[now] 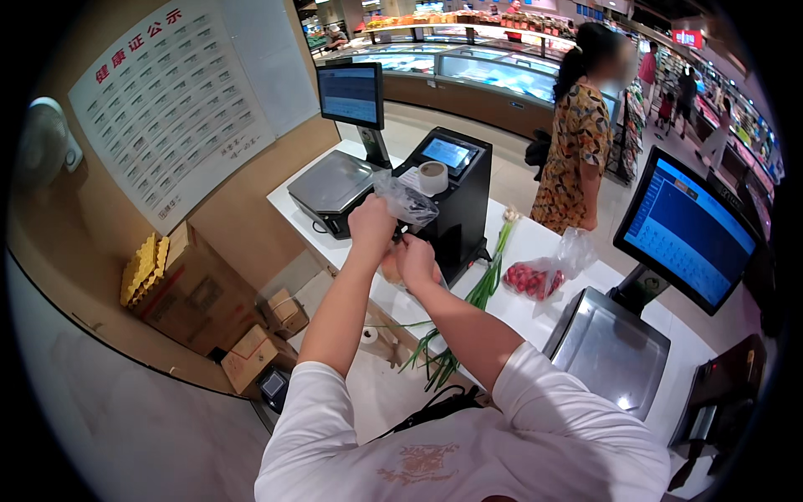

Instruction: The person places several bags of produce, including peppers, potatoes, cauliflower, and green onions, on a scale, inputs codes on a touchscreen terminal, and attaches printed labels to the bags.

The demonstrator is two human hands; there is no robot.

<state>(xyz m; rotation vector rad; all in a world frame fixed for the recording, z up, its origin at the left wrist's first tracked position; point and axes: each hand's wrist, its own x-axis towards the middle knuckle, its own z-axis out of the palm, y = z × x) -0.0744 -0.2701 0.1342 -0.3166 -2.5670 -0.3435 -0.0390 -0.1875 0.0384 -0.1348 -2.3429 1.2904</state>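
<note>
My left hand (pixel 372 221) is closed on the gathered neck of a clear plastic bag (pixel 409 202), whose loose top sticks up beyond the fist. Close beside it, my right hand (pixel 416 260) grips near the same neck, with a small dark thing between the two hands that I cannot make out. Orange-pink round produce (pixel 393 267) shows in the bag's lower part, under my hands. To the right, a bunch of green onions (pixel 485 283) lies across the white counter, its leaves hanging over the edge. Beyond it is a clear bag of red produce (pixel 533 280).
A metal-topped scale (pixel 335 179) with a screen stands at the left, beside a black machine (pixel 463 188) bearing a tape roll (pixel 433 178). Another scale (pixel 611 351) and monitor (pixel 690 232) stand right. A person (pixel 574 138) stands across the counter. Cardboard boxes (pixel 201 295) are at the left.
</note>
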